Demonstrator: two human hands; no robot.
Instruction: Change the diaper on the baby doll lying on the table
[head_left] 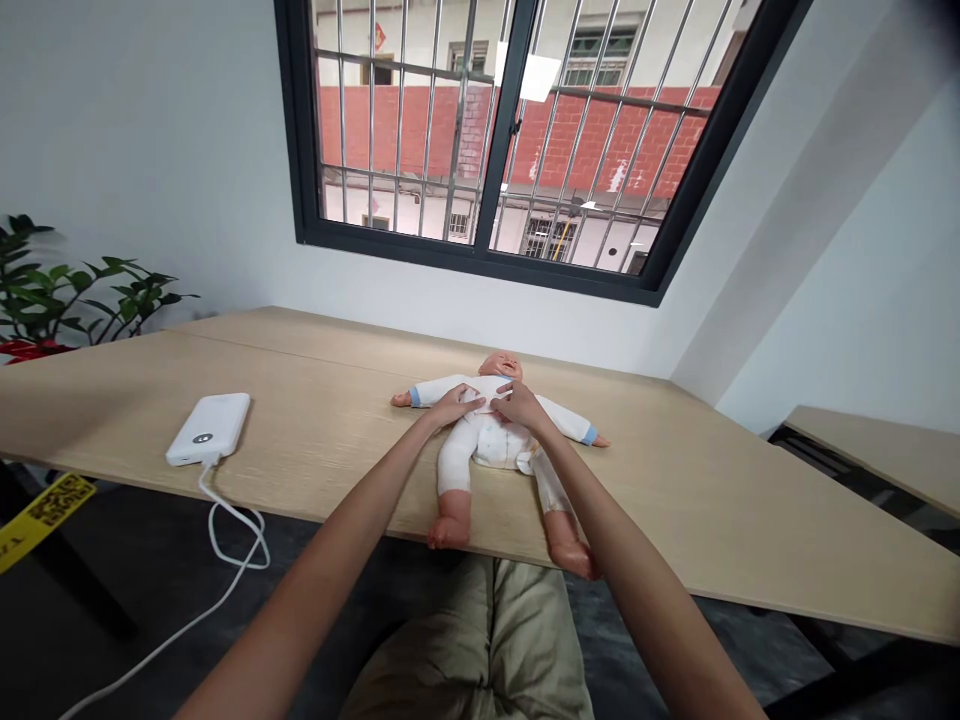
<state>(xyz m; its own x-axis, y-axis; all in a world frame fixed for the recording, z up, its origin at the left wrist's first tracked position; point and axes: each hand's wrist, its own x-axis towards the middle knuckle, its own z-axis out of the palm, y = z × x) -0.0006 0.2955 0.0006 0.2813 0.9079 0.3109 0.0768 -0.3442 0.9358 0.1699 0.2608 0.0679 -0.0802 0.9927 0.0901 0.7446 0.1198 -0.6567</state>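
A baby doll (491,392) lies on its back on the wooden table, head toward the window and feet at the near edge. Its white top (435,388) has blue cuffs, and both arms are spread wide. White cloth covers its hips and upper legs; the lower legs are bare. My left hand (454,407) is at the left side of the doll's belly, fingers closed on the top. Opposite it, my right hand (523,406) pinches the top near the chest. The cloth between my fingertips is too small to make out.
A white power bank (210,428) lies at the left of the table (315,450), its white cable (225,595) hanging over the front edge. Farther left are a potted plant (82,295) and a yellow tag (46,518). Behind the table is a barred window (480,260).
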